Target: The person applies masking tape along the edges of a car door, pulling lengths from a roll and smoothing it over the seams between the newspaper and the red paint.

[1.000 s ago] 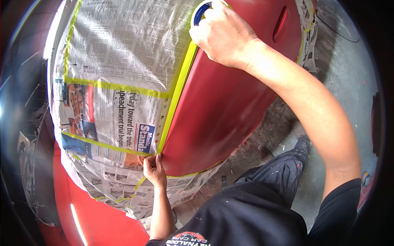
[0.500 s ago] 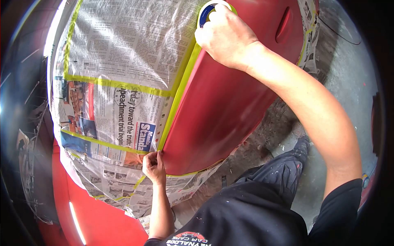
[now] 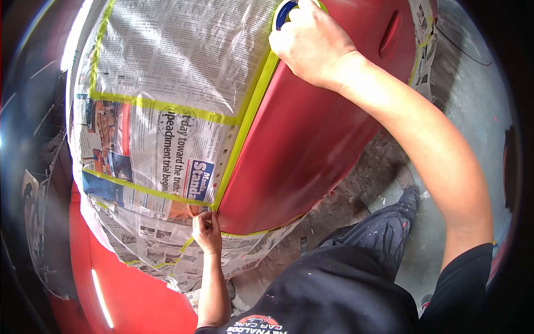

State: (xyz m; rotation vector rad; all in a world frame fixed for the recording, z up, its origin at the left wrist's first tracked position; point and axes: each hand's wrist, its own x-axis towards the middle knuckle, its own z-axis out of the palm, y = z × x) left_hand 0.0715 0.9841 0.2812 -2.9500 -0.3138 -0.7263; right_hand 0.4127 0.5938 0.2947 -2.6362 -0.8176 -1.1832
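My right hand (image 3: 314, 47) grips a roll of yellow-green masking tape (image 3: 285, 13) at the top, over the edge of the red car panel (image 3: 300, 150). From the roll a strip of tape (image 3: 245, 145) runs down along the border between the panel and the newspaper (image 3: 186, 50). At the strip's lower end, my left hand (image 3: 207, 234) pinches with thumb and forefinger, close to the panel's lower corner. Its other fingers are curled. More yellow-green tape crosses the newspaper sheets to the left.
A recessed door handle (image 3: 391, 34) shows on the red panel's upper right. Newspaper also wraps the panel's far edge. A glossy red surface (image 3: 133, 298) lies at lower left. My leg (image 3: 384, 222) stands on the stained grey floor (image 3: 445, 239), where a thin dark cable (image 3: 464, 50) runs.
The view has shifted slightly. Both hands keep nearly the same places on the tape, the right on the roll and the left at the strip's lower end.
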